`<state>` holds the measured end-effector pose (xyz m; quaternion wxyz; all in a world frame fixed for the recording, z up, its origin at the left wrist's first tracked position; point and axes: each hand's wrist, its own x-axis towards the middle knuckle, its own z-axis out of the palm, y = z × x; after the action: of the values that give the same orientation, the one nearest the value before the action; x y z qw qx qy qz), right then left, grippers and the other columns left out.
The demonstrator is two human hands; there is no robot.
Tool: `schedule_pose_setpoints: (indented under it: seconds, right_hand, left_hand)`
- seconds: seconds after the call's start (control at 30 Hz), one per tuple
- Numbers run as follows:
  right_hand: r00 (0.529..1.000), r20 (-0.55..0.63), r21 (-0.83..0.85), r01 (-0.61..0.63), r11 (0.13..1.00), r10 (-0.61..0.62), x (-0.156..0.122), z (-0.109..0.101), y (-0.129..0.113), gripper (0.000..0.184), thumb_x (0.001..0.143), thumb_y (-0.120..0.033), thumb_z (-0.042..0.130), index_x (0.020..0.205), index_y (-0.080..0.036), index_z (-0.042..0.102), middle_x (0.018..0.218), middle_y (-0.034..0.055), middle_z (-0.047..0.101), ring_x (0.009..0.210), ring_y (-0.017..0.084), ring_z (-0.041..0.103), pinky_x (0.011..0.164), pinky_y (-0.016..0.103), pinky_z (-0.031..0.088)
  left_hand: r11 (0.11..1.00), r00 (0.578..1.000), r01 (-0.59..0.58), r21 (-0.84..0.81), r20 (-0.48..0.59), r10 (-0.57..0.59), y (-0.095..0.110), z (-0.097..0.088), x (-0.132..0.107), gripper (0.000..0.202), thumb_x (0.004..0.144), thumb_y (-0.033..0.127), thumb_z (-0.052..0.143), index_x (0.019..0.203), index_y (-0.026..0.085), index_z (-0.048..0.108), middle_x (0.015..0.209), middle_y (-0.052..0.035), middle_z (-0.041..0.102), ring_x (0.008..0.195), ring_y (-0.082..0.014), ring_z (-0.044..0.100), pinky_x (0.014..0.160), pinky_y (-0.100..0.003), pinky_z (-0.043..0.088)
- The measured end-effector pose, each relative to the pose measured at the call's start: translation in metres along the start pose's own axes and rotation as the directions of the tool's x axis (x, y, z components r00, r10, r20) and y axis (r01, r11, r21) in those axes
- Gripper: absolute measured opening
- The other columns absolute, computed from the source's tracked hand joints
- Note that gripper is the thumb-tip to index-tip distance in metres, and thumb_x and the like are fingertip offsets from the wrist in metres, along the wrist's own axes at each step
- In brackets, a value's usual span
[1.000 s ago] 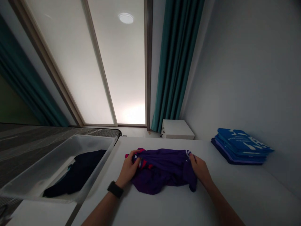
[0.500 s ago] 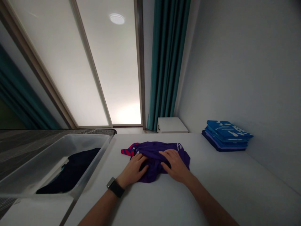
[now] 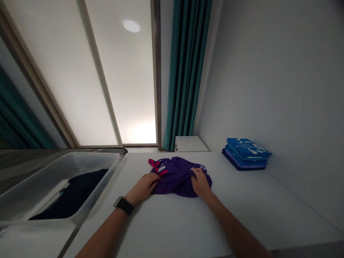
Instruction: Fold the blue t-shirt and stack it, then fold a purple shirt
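Far left: translucent plastic storage bin [image 3: 80, 161], beside the worktop's left edge, w/ a dark navy garment [image 3: 77, 190] lying loose in the bottom.

Next, on the white worktop [image 3: 174, 225], is the left hand [image 3: 143, 186], black smartwatch [image 3: 123, 205] on the wrist. Fingers lie together on the near-left edge of the crumpled purple garment with pink-striped trim [image 3: 176, 175]. Can't tell whether its grip has a fold pinched underneath or just presses flat.

The purple garment sits mid-worktop, toward the back, bunched in a low heap btwn both hands, striped bit poking out back-left.

Right hand [image 3: 201, 184] is at the heap's right side: fingers curled, grip closed on a bunch of the fabric nr a small white print.

Behind, by the wall: small white cabinet [image 3: 189, 143] & teal curtain [image 3: 182, 71]. Far right, well apart from the hands: neat stack of folded blue garments [image 3: 245, 154] against the wall.

Risks, as I judge them:
- **Dragging:** the fabric looks thin & slippery and the heap is uneven. A pull by the right hand alone could drag the lot sideways if the left only rests on it.
- **Tangled layers:** easy to catch 2 layers instead of 1, locking in a twist or creases.
- **Poor visibility:** dim light + dark cloth hide the seams, so edges could end up mismatched.
- **Bin:** it's close on the left, so a wide swing of that elbow could knock it.
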<state>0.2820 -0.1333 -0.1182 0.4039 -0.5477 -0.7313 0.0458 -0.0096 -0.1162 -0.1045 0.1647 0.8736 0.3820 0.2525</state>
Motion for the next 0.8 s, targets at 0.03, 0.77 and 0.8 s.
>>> schedule_pose_setpoints:
  seconds: [0.03,0.77,0.8]
  right_hand:
    - [1.000,-0.008,0.006,-0.004,1.000,0.004,0.000,-0.001,0.000,0.032,0.087,-0.018,0.038,0.099,-0.020,0.068,0.086,0.0086,0.067,0.090,0.025,0.059,0.084,0.039,0.049]
    - [0.988,0.016,-0.279,-0.141,0.950,0.151,0.003,-0.005,0.045,0.049,0.089,-0.040,0.048,0.132,-0.019,0.051,0.124,0.0130,0.060,0.118,0.029,0.052,0.099,0.048,0.037]
    - [0.984,0.076,-0.261,-0.135,0.956,0.160,0.002,-0.006,0.048,0.055,0.087,-0.043,0.050,0.137,-0.019,0.047,0.130,0.0133,0.058,0.122,0.030,0.050,0.103,0.049,0.034]
  left_hand:
    - [0.999,0.999,0.030,-0.034,-0.039,-0.031,0.002,0.000,0.002,0.026,0.093,0.029,0.043,0.102,0.022,0.067,0.102,-0.0082,0.070,0.098,-0.0243,0.062,0.094,-0.041,0.045]
    - [0.301,0.671,-0.066,-0.951,-0.266,-0.692,0.000,-0.015,0.013,0.040,0.082,0.033,0.059,0.120,0.021,0.054,0.124,-0.0105,0.064,0.113,-0.0208,0.060,0.091,-0.034,0.050]
    - [0.368,0.670,-0.042,-0.929,-0.300,-0.679,-0.001,-0.013,0.012,0.046,0.084,0.034,0.056,0.128,0.023,0.048,0.134,-0.0105,0.058,0.121,-0.0212,0.056,0.096,-0.037,0.048]
